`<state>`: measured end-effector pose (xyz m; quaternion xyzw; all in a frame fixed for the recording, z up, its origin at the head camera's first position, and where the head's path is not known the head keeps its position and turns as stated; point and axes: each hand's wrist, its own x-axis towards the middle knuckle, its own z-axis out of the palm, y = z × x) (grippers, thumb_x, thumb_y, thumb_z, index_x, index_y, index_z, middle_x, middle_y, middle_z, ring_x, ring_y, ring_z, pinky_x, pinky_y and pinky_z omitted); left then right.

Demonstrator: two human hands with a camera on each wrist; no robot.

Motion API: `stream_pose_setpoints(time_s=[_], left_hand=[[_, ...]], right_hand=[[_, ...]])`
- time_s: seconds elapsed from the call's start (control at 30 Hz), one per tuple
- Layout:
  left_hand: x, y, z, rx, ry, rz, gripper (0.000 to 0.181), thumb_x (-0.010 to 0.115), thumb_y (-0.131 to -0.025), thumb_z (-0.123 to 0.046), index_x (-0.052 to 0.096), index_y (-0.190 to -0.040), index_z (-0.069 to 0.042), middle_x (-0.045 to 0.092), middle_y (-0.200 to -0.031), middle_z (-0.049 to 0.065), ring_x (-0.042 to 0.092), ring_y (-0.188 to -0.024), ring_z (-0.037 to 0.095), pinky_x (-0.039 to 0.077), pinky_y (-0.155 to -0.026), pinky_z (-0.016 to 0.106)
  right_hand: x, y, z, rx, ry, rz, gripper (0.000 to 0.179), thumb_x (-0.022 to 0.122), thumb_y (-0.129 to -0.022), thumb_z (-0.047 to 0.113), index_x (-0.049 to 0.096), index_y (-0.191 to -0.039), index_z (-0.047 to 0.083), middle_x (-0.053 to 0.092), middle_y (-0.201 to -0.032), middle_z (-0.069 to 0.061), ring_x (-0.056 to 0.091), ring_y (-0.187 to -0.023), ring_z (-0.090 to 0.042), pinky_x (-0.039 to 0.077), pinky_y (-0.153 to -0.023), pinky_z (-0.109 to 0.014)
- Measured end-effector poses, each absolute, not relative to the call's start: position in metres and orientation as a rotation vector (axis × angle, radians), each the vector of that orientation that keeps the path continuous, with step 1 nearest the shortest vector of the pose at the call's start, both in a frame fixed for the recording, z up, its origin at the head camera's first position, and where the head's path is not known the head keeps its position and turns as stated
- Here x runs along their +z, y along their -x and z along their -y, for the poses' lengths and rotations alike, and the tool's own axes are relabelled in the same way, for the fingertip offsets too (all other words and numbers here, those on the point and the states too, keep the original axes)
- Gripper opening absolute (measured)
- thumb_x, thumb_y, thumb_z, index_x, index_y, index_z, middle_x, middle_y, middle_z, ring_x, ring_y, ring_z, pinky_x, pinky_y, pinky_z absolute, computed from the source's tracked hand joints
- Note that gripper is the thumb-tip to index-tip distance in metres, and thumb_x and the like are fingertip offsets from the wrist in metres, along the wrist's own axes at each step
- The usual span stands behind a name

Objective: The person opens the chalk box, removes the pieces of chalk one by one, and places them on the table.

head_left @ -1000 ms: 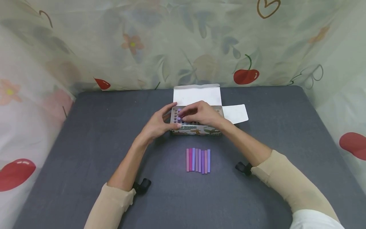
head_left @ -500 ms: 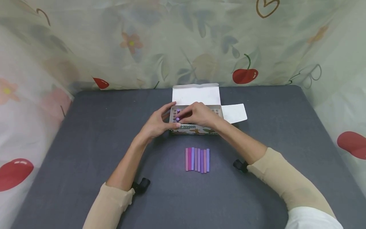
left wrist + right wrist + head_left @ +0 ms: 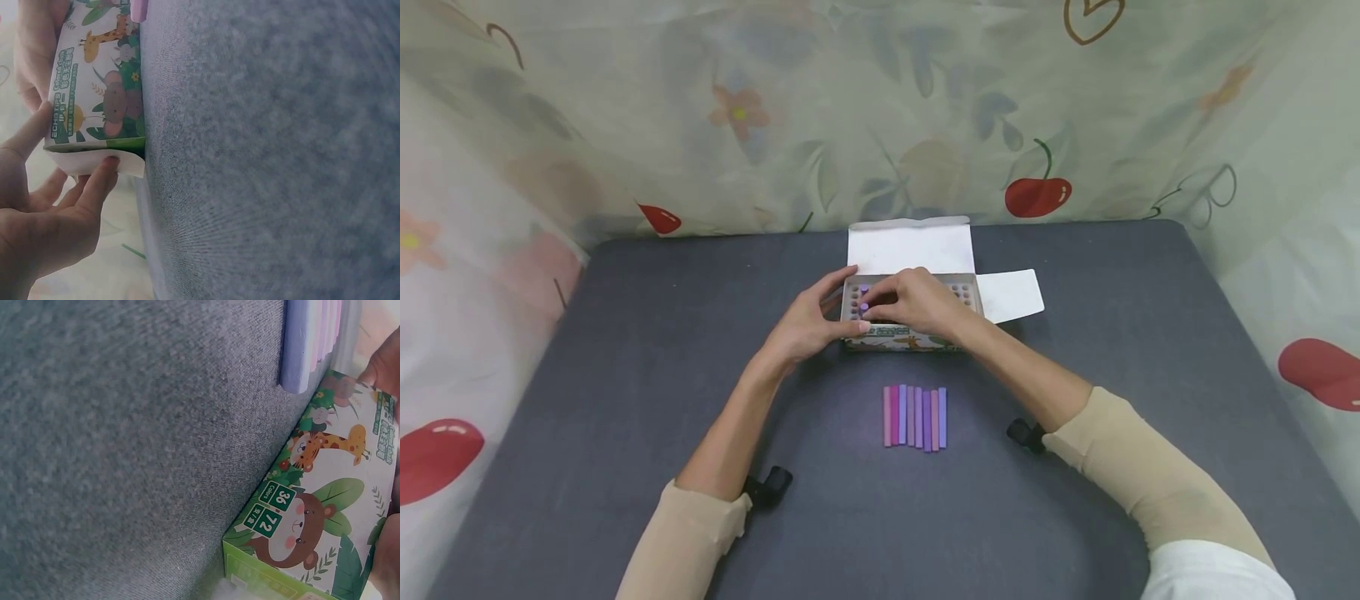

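An open cardboard chalk box (image 3: 891, 338), printed with cartoon animals, stands on the table in front of me. Its holed insert shows two purple chalk tips near the left end. At that end my left hand (image 3: 805, 327) grips the box, thumb on the front and index finger at the back corner; the left wrist view shows its fingers against a white side flap (image 3: 94, 164). Over the insert, my right hand (image 3: 925, 302) pinches a purple chalk stick (image 3: 864, 308) at its fingertips. A second purple chalk (image 3: 864, 288) stands just behind. The right hand hides the insert's middle.
A row of several pink, purple and blue chalk sticks (image 3: 915, 418) lies on the dark table (image 3: 1075, 517) in front of the box. The box's white lid (image 3: 910, 248) is folded back, and a flap (image 3: 1011, 295) sticks out right. A patterned curtain (image 3: 880, 108) borders the table.
My right hand has shifted slightly left over the insert, its fingertips now at the front purple chalk. The left hand has stayed on the box. The whole head view has drifted a little.
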<state>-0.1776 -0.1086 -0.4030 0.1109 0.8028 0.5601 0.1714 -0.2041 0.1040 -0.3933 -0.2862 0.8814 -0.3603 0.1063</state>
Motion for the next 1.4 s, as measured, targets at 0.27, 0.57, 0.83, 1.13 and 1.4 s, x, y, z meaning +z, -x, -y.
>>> stream_pose_setpoints(time_s=[0.27, 0.57, 0.83, 1.13, 1.4], left_hand=[[-0.4029, 0.1774, 0.1093, 1.602, -0.317, -2.269, 0.082, 0.079, -0.087, -0.019, 0.035, -0.155, -0.031, 0.022, -0.163, 0.000, 0.025, -0.148, 0.026, 0.038, -0.110, 0.048], [-0.4020, 0.1779, 0.1089, 1.600, -0.328, -2.282, 0.082, 0.079, -0.087, -0.017, 0.035, -0.155, -0.027, 0.025, -0.162, 0.002, 0.026, -0.148, 0.028, 0.037, -0.110, 0.048], [-0.4029, 0.1784, 0.1074, 1.591, -0.325, -2.300, 0.082, 0.080, -0.087, -0.016, 0.035, -0.155, -0.026, 0.028, -0.161, 0.003, 0.027, -0.147, 0.030, 0.038, -0.110, 0.048], [-0.4022, 0.1792, 0.1083, 1.569, -0.314, -2.304, 0.082, 0.079, -0.087, -0.018, 0.034, -0.155, -0.029, 0.026, -0.162, 0.001, 0.027, -0.147, 0.028, 0.037, -0.110, 0.047], [-0.4031, 0.1788, 0.1071, 1.580, -0.308, -2.299, 0.082, 0.079, -0.087, -0.017, 0.035, -0.155, -0.028, 0.027, -0.161, 0.001, 0.027, -0.147, 0.029, 0.037, -0.110, 0.047]], right_hand=[[-0.3932, 0.2021, -0.1038, -1.102, 0.882, -2.624, 0.016, 0.071, -0.094, 0.026, 0.076, -0.107, 0.017, 0.074, -0.096, 0.007, 0.064, -0.080, -0.008, 0.050, -0.075, -0.029], [-0.3934, 0.2008, -0.1049, -1.190, 0.887, -2.627, 0.021, 0.071, -0.094, 0.027, 0.074, -0.111, 0.015, 0.074, -0.098, 0.006, 0.064, -0.084, -0.007, 0.050, -0.079, -0.029], [-0.3927, 0.1990, -0.1067, -1.302, 0.829, -2.592, 0.017, 0.067, -0.097, 0.027, 0.073, -0.110, 0.018, 0.073, -0.098, 0.005, 0.064, -0.078, -0.009, 0.051, -0.073, -0.030], [-0.3924, 0.1980, -0.1074, -1.558, 0.731, -2.411, 0.020, 0.065, -0.099, 0.021, 0.070, -0.114, 0.010, 0.071, -0.100, -0.005, 0.072, -0.082, -0.016, 0.058, -0.070, -0.031], [-0.3908, 0.1957, -0.1089, -1.820, 0.641, -2.261, 0.022, 0.062, -0.099, 0.017, 0.065, -0.115, 0.001, 0.073, -0.093, -0.019, 0.073, -0.081, -0.032, 0.060, -0.066, -0.040]])
